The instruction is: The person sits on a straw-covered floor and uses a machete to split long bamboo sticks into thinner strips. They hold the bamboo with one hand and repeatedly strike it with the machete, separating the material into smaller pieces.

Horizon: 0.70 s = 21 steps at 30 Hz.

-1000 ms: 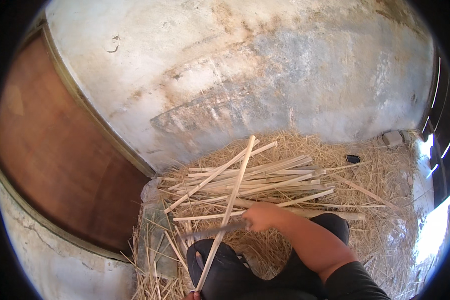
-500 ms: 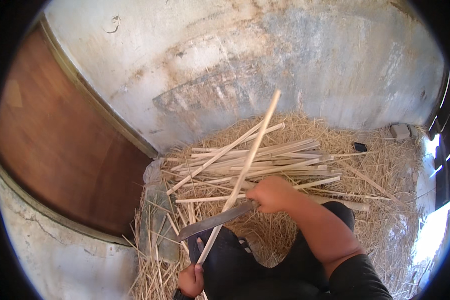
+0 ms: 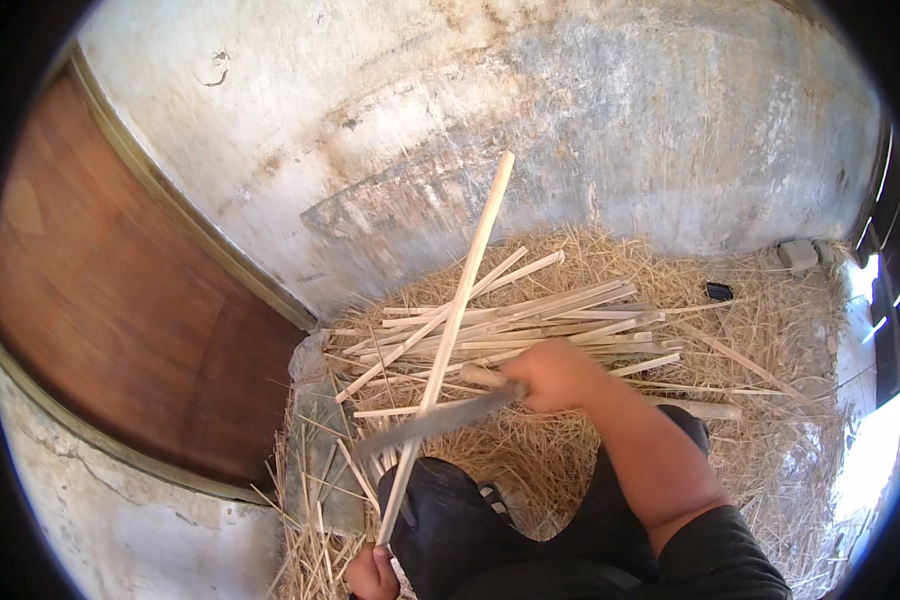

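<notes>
My left hand point(image 3: 373, 573), low in the view beside my left knee, is closed around the lower end of a long pale wooden strip point(image 3: 459, 300). The strip slants up and slightly right, its far end against the wall behind. My right hand point(image 3: 550, 376) grips a machete whose handle is hidden in the fist. Its dark blade point(image 3: 435, 424), slightly smeared by motion, points left and crosses the strip above my left knee. Whether the edge touches the wood I cannot tell. Beyond my hands, several similar strips point(image 3: 540, 318) lie in a loose pile on straw-like shavings.
A worn plaster wall point(image 3: 570, 120) rises behind the pile. At the left is a brown wooden panel point(image 3: 120, 300) in a frame. My dark-clothed knees point(image 3: 430, 500) flank the shavings point(image 3: 530, 460). A small black object point(image 3: 718, 291) and a grey block point(image 3: 798, 255) lie at the right.
The strip has shifted left and stands a little steeper. My left hand has moved slightly down and left. The blade now crosses the strip farther from my left hand.
</notes>
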Each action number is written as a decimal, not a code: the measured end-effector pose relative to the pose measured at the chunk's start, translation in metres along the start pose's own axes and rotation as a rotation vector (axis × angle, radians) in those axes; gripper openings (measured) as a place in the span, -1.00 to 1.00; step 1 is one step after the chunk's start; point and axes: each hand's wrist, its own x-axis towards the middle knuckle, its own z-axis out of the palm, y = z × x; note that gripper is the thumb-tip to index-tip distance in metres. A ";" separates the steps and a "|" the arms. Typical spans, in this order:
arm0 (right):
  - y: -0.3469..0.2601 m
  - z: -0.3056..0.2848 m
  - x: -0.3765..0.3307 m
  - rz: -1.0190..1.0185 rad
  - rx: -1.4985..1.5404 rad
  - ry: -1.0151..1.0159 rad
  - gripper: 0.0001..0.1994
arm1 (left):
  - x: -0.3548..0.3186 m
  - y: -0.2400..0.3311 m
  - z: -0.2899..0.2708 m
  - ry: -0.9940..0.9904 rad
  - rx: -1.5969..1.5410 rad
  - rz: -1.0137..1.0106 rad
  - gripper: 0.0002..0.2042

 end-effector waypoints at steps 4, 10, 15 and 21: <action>0.036 -0.023 -0.003 0.447 0.241 0.266 -0.78 | -0.012 -0.027 -0.008 0.014 0.139 -0.105 -0.49; -0.018 0.014 0.001 -0.012 0.017 0.042 -0.79 | 0.007 -0.002 0.009 0.037 0.106 0.073 -0.51; 0.025 0.004 -0.005 0.132 0.149 0.049 -0.78 | 0.004 -0.014 0.001 -0.064 0.127 -0.044 -0.55; 0.020 0.003 -0.002 0.220 0.217 0.182 -0.78 | -0.006 -0.009 -0.001 -0.015 0.191 0.007 -0.58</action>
